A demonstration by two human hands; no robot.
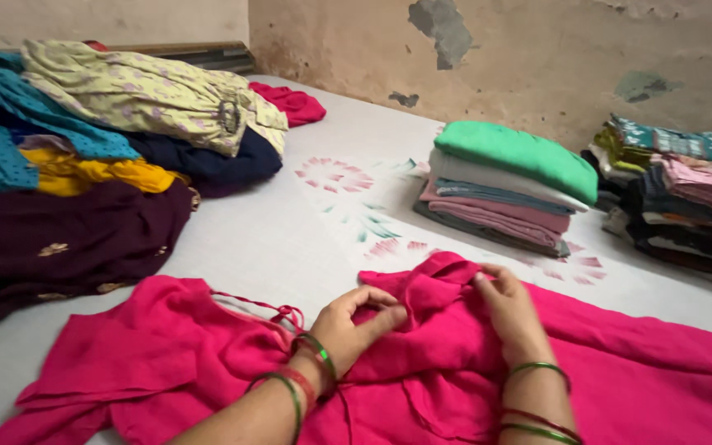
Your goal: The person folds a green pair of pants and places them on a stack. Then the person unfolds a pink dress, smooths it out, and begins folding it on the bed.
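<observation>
A bright pink garment [636,371] lies spread across the near part of the white bedsheet [249,239]. My left hand [354,323] pinches a raised fold of the pink fabric near its middle. My right hand [511,311] grips the same bunched fold from the right side. Both wrists carry green and red bangles. Thin pink ties [278,311] trail from the garment just left of my left hand.
An unfolded heap of clothes [100,156] in maroon, yellow, blue and floral cream fills the left. A folded stack topped with green [508,185] sits at centre right. Another folded stack [681,194] stands at far right, by the worn wall.
</observation>
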